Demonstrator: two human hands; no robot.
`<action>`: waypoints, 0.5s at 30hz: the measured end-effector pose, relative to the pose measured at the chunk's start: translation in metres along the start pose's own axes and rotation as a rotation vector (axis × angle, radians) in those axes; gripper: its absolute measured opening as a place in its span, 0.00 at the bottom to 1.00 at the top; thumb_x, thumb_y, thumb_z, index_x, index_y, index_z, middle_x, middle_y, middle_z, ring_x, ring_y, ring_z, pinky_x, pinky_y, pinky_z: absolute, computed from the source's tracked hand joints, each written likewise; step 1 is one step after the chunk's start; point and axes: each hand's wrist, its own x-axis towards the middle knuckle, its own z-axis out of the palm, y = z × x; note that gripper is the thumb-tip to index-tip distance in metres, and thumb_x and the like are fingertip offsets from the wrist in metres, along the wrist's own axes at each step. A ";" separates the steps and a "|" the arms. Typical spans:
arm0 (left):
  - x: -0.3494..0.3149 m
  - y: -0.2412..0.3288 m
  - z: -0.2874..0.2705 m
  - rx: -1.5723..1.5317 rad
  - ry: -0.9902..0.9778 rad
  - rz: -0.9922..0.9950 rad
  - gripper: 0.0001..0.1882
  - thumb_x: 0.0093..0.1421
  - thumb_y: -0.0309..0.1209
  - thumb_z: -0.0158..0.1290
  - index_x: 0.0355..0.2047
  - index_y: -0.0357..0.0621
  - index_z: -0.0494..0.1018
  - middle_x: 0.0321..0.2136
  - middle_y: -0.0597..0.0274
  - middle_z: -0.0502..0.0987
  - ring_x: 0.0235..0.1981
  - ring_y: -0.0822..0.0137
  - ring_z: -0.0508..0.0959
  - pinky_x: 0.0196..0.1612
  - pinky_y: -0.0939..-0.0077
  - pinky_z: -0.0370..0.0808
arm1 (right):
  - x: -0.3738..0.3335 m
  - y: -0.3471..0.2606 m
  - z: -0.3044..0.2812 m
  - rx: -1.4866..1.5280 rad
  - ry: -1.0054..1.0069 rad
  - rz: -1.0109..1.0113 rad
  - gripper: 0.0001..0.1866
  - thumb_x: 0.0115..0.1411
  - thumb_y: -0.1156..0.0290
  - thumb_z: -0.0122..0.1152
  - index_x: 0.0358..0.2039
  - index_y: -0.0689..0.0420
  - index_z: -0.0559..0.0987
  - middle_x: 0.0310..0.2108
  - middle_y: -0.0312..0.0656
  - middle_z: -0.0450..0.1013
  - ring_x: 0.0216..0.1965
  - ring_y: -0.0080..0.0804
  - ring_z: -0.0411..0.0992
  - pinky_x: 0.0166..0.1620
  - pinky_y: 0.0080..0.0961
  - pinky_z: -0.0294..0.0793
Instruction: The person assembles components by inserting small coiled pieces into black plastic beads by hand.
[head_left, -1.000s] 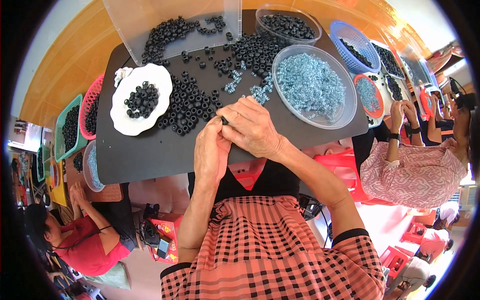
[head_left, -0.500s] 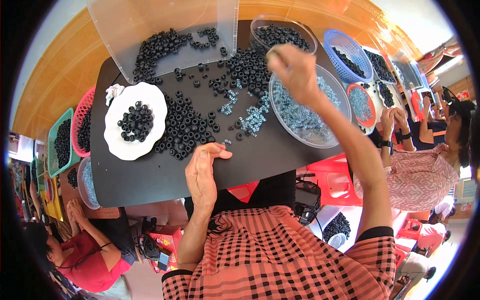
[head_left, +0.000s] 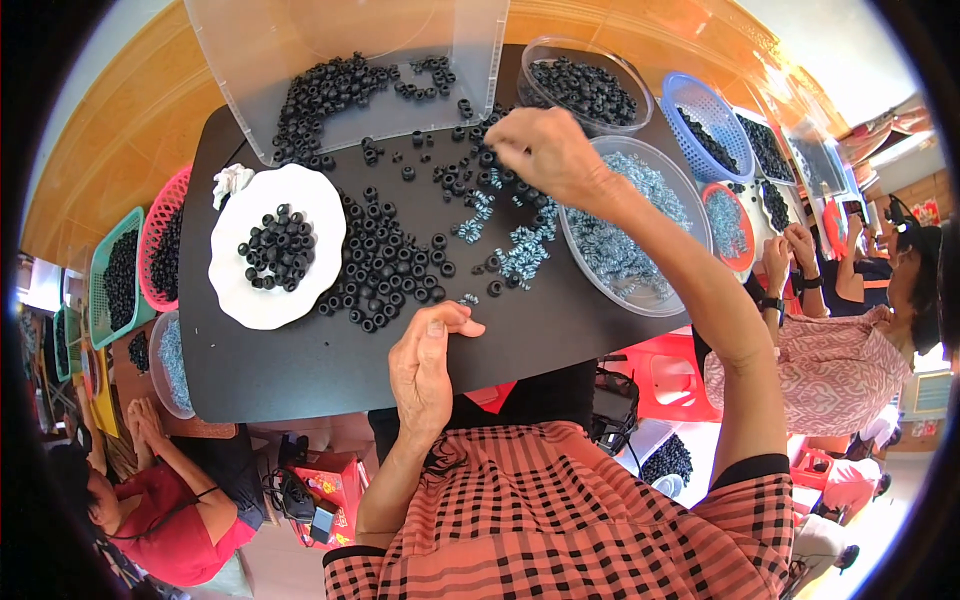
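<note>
A white scalloped plate point(head_left: 280, 310) holds a heap of black beads point(head_left: 277, 247). Behind the plate and to its right, a clear bin point(head_left: 300, 40) holds more. Loose black beads point(head_left: 385, 265) spread just beside the plate's right side. Nearer the person and right of the plate is the left hand point(head_left: 422, 368), fingers curled narrow; I cannot tell whether it holds anything. Further right of the plate lie blue coils point(head_left: 525, 258), then the right hand point(head_left: 555, 152), fingers bent, contents hidden. Rightmost from the plate, a round tub point(head_left: 648, 304) contains blue coils.
</note>
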 end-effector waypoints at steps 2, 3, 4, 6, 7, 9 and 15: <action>0.000 0.001 0.001 -0.004 -0.020 0.024 0.18 0.70 0.36 0.38 0.36 0.34 0.72 0.28 0.55 0.80 0.43 0.64 0.75 0.54 0.67 0.68 | 0.002 -0.003 0.011 0.013 -0.019 -0.047 0.05 0.52 0.78 0.58 0.31 0.61 0.80 0.28 0.46 0.77 0.29 0.44 0.75 0.36 0.33 0.76; 0.000 0.003 0.002 -0.005 -0.015 0.024 0.18 0.70 0.36 0.38 0.36 0.34 0.72 0.28 0.55 0.80 0.43 0.64 0.75 0.54 0.67 0.68 | 0.005 -0.004 0.014 0.036 -0.044 -0.055 0.06 0.52 0.78 0.58 0.31 0.61 0.80 0.28 0.46 0.77 0.29 0.45 0.75 0.36 0.34 0.76; 0.000 0.005 0.002 0.006 -0.024 0.019 0.19 0.70 0.37 0.38 0.36 0.33 0.71 0.28 0.53 0.79 0.43 0.64 0.75 0.55 0.66 0.67 | 0.007 -0.006 0.017 0.058 -0.070 -0.063 0.06 0.52 0.78 0.58 0.31 0.62 0.80 0.28 0.46 0.77 0.29 0.46 0.75 0.37 0.35 0.76; 0.000 0.006 0.001 0.015 -0.031 0.014 0.19 0.70 0.37 0.37 0.36 0.32 0.71 0.28 0.52 0.78 0.43 0.63 0.74 0.55 0.64 0.67 | 0.010 -0.010 0.022 -0.001 -0.117 -0.056 0.07 0.52 0.77 0.56 0.31 0.61 0.80 0.28 0.47 0.77 0.30 0.48 0.75 0.38 0.37 0.76; 0.000 0.004 0.000 0.028 -0.033 0.025 0.18 0.70 0.36 0.38 0.36 0.33 0.71 0.28 0.54 0.79 0.43 0.64 0.75 0.55 0.66 0.67 | 0.012 -0.012 0.025 -0.062 -0.160 -0.045 0.07 0.52 0.75 0.55 0.30 0.60 0.80 0.28 0.47 0.77 0.32 0.49 0.75 0.38 0.39 0.75; 0.000 0.005 -0.001 0.041 -0.032 0.034 0.18 0.70 0.36 0.38 0.36 0.34 0.72 0.28 0.56 0.80 0.43 0.64 0.75 0.54 0.67 0.68 | 0.012 -0.017 0.032 -0.031 -0.184 -0.028 0.08 0.51 0.76 0.55 0.31 0.60 0.81 0.26 0.48 0.77 0.30 0.49 0.75 0.38 0.38 0.75; 0.000 0.006 -0.002 0.067 -0.042 0.059 0.18 0.70 0.37 0.38 0.36 0.35 0.72 0.28 0.56 0.80 0.43 0.64 0.76 0.54 0.67 0.68 | 0.014 -0.032 0.023 0.322 -0.337 0.131 0.10 0.54 0.76 0.56 0.35 0.61 0.82 0.25 0.46 0.78 0.24 0.32 0.76 0.33 0.27 0.76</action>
